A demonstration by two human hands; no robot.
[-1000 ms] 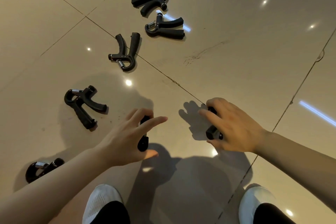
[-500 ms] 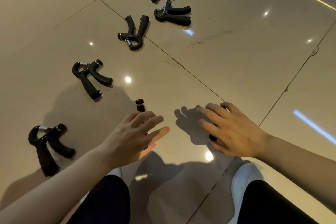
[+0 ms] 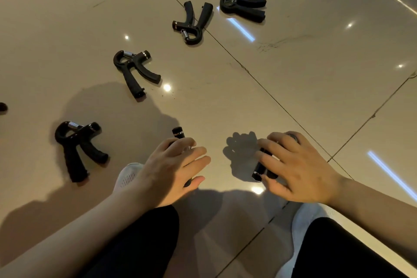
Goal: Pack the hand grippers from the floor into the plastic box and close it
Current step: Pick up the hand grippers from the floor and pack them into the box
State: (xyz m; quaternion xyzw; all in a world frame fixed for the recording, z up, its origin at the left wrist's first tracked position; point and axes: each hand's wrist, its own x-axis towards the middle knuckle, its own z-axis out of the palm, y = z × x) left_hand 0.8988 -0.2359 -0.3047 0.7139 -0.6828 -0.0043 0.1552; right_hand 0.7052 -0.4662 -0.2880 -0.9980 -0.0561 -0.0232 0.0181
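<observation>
Both hands (image 3: 171, 169) (image 3: 297, 169) on floor-level grippers (image 3: 259, 168)

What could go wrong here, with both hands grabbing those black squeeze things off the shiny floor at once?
1. The left hand covers its gripper with fingers fairly flat, so it might slip on lifting.
2. The right hand holds its gripper by one end; it could twist loose.
3. No box is in view, and five more grippers lie scattered, the nearest by the left foot, easy to kick or step on.
</observation>
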